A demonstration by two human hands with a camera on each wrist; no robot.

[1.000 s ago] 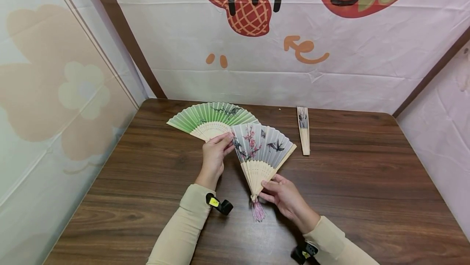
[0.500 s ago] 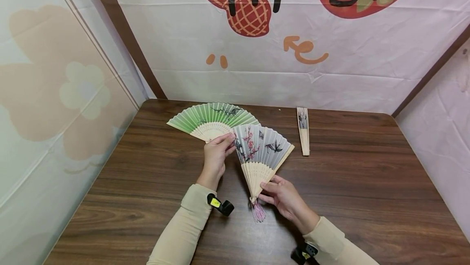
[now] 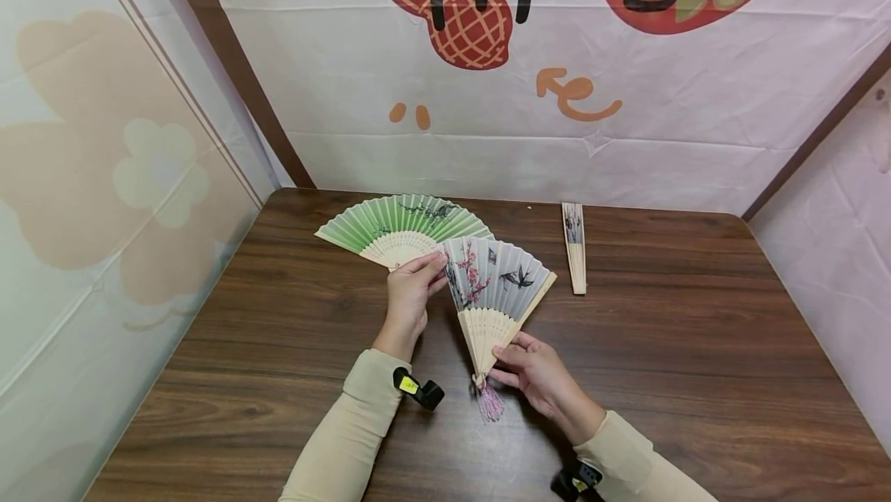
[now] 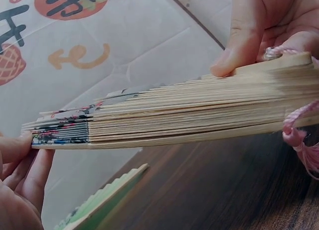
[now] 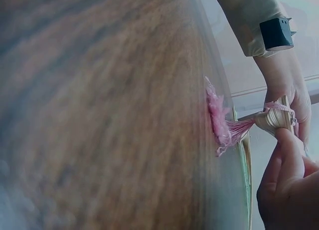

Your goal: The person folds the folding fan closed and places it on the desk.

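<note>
A grey folding fan (image 3: pixel 497 278) with pink blossoms and a black swallow is partly spread between both hands. My left hand (image 3: pixel 409 293) pinches its left outer edge near the top. Lower down, my right hand (image 3: pixel 539 374) grips the right guard stick close to the pivot, thumb on top. A pink tassel (image 3: pixel 490 403) hangs from the pivot; the right wrist view shows its strands (image 5: pixel 219 120) too. In the left wrist view the stacked ribs (image 4: pixel 189 113) run edge-on between the two hands. Behind the left hand lies a spread green folding fan (image 3: pixel 404 225), its lower part partly covered.
A folded fan (image 3: pixel 575 248) lies at the back right of the brown wooden table (image 3: pixel 696 347). A printed white cloth (image 3: pixel 668 115) hangs right behind the table's back edge, with more cloth at both sides.
The grey fan's right edge has drawn slightly inward to the left, so the fan is a little narrower. Both hands hold it almost where they were.
</note>
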